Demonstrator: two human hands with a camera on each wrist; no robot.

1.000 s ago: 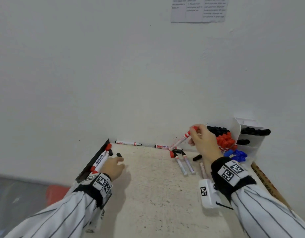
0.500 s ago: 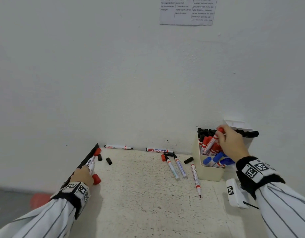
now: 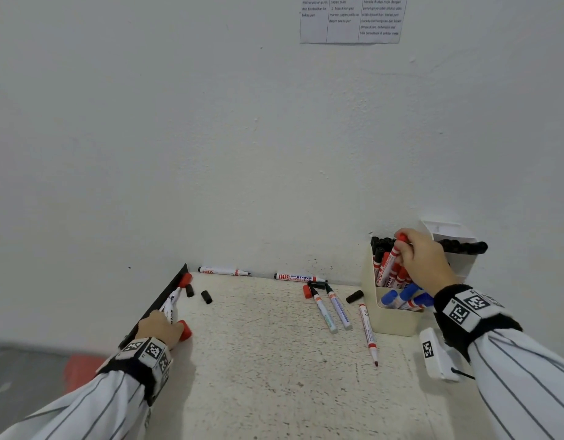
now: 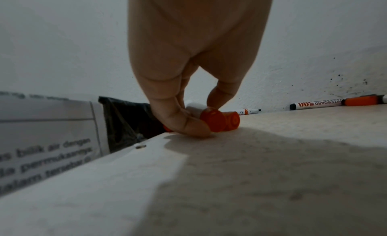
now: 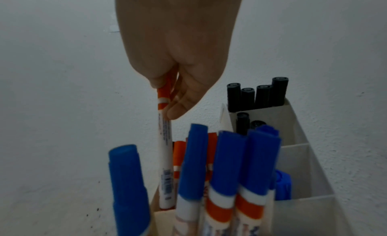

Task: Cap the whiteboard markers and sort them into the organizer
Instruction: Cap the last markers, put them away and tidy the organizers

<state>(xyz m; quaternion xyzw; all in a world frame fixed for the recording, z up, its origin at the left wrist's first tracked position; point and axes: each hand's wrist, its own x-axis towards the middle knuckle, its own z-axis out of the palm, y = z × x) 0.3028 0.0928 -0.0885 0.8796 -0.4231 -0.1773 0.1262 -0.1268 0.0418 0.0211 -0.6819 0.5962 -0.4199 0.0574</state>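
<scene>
While the right hand (image 3: 425, 263) pinches a capped red marker (image 5: 164, 150) low in the organizer (image 3: 391, 323) and the left hand (image 3: 160, 327) pinches another marker (image 4: 209, 118) at the table edge, that marker risks rolling off.

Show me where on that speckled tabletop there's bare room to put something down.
The widest bare patch is the near middle of the speckled tabletop, between the left hand and the uncapped red marker. It is crowded by the beige organizer and along the wall.
</scene>
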